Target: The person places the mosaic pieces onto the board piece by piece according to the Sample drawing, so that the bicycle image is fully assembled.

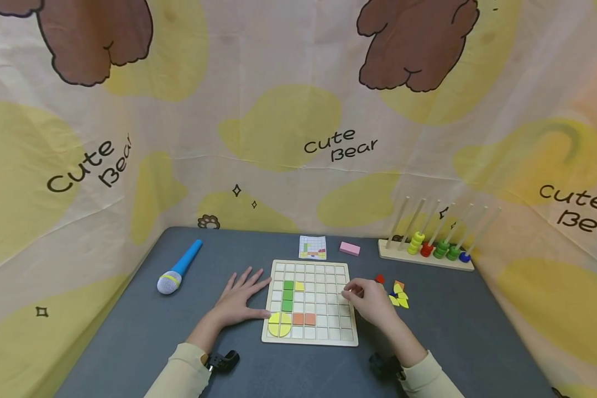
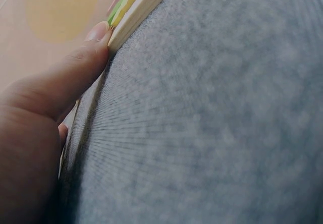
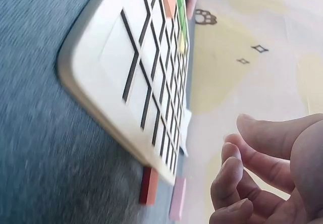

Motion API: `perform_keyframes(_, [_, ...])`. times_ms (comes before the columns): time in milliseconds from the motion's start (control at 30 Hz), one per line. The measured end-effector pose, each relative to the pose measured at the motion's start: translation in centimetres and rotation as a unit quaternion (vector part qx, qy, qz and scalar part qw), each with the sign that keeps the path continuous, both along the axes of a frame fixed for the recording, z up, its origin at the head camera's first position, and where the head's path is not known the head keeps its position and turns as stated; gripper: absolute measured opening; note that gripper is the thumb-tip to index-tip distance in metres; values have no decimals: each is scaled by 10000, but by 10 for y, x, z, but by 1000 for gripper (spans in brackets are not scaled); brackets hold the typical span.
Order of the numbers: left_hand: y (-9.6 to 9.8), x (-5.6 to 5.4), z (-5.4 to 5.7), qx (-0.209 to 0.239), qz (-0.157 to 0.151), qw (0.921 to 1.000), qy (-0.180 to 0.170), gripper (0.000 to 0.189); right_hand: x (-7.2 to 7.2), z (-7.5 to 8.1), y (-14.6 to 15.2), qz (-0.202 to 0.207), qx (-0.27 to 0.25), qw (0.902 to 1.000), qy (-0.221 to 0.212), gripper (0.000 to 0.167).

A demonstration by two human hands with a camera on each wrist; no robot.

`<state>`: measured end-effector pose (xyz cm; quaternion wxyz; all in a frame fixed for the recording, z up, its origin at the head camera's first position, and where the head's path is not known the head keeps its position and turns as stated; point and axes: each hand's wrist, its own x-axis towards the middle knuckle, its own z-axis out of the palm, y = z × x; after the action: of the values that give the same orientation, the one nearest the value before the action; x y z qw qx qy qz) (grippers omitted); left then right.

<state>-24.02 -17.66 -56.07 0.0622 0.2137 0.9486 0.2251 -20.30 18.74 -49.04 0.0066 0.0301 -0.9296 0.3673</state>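
Note:
A square wooden grid board [image 1: 309, 344] lies on the dark table. On its left half sit a column of green squares [image 1: 287, 296], a yellow piece [image 1: 299, 286], two orange squares [image 1: 304, 319] and yellow quarter pieces [image 1: 279, 325] forming a circle. My left hand [image 1: 236, 301] has its fingers spread, with the thumb [image 2: 83, 62] touching the board's left edge. Over the right edge, my right hand [image 1: 373, 303] hovers with loosely bent fingers. In the right wrist view, no piece shows between thumb and fingers [image 3: 232, 173]. Yellow pieces [image 1: 402, 298] and a red piece [image 1: 380, 279] lie just beyond it.
Behind the board are a pattern card [image 1: 312, 247] and a pink block [image 1: 350, 249]. A wooden peg stand [image 1: 425, 257] with coloured beads stands at the back right. A blue toy microphone [image 1: 180, 268] lies to the left. A printed cloth [image 1: 278, 210] hangs around the table.

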Motion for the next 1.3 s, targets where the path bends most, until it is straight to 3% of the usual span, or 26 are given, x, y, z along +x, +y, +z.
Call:
perform_keyframes(400, [0, 2, 5, 146, -111, 9998, 34, 95, -4, -4, 31, -290, 26, 9995, -117, 9])
perform_keyframes(1100, [0, 1, 3, 193, -95, 9997, 70, 96, -10, -5, 82, -630, 4, 9980, 87, 19])
perform_keyframes(1300, [0, 1, 3, 176, -98, 9998, 58, 96, -12, -6, 98, -790, -53, 9968, -101, 24])
